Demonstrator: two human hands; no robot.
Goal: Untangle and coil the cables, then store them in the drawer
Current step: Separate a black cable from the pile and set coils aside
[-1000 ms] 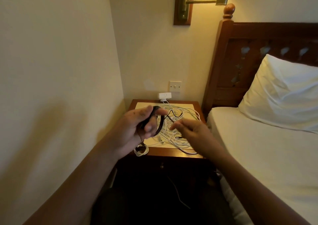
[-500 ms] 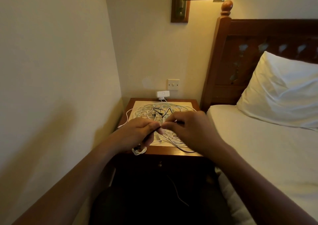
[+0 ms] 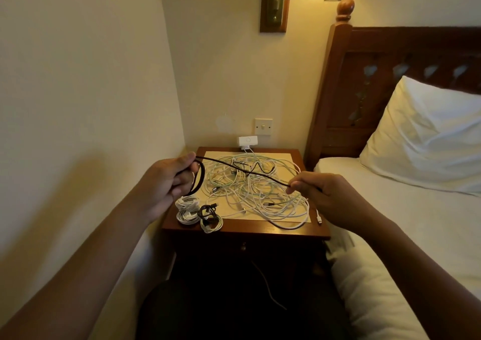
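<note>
Coiling step on the thin black cable [image 3: 242, 169]; left grip [image 3: 166, 183] is curled round a finished black loop, thumb and fingers clamped on it so the turns cannot spring apart; right grip [image 3: 325, 196] pinches the same cable between thumb and forefinger further along; both are held well apart above the dark wooden bedside worktop [image 3: 247, 229]; the stretch between them runs near-straight, judged deliberate: tension lifts the free length off the heap and shows any kink before it is wound in; the tail past the right grip is hidden behind the hand, length cannot be told; tangled heap of white and pale green cables [image 3: 260, 191] lies spread over the cream rectangular mat [image 3: 283, 157], not yet sorted; a few small finished coils, white and black [image 3: 197, 213], sit at the near left corner below the left grip, likely kept apart from the heap to avoid re-snagging; dark drawer with small round knob [image 3: 243, 247] under the worktop looks closed; judgement: roughly mid-task, storage not begun
</note>
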